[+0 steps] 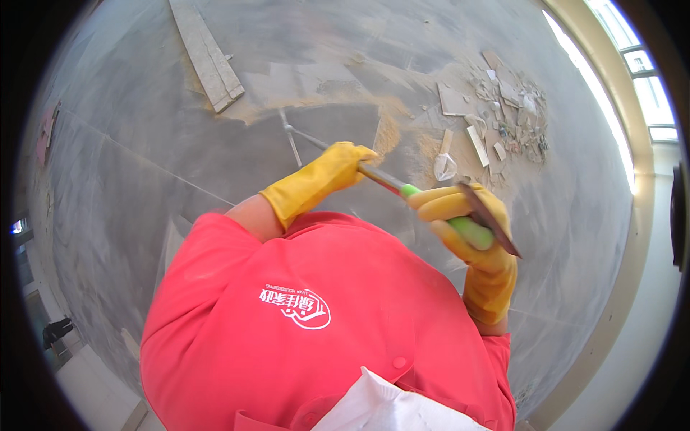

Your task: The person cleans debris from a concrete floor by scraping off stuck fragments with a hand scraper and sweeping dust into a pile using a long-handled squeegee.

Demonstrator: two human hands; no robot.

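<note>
My left hand (342,164), in a yellow rubber glove, grips the metal shaft of a long-handled tool (384,179). My right hand (463,215), gloved the same way, is closed around its green handle end and also holds a thin, dark reddish flat piece (490,221) that may be a blade. The shaft runs from the right hand past the left and slopes down to the floor, where a thin crossbar (291,141) shows at its far end. Blur hides the details of the tool's head.
A heap of broken boards and rubble (509,113) lies at the right on the dusty grey floor (129,161). Nearer is a white plastic bag (445,166). Long boards (207,59) lie at the upper left, with sawdust-like debris (387,134) ahead. Windows (647,91) line the right wall.
</note>
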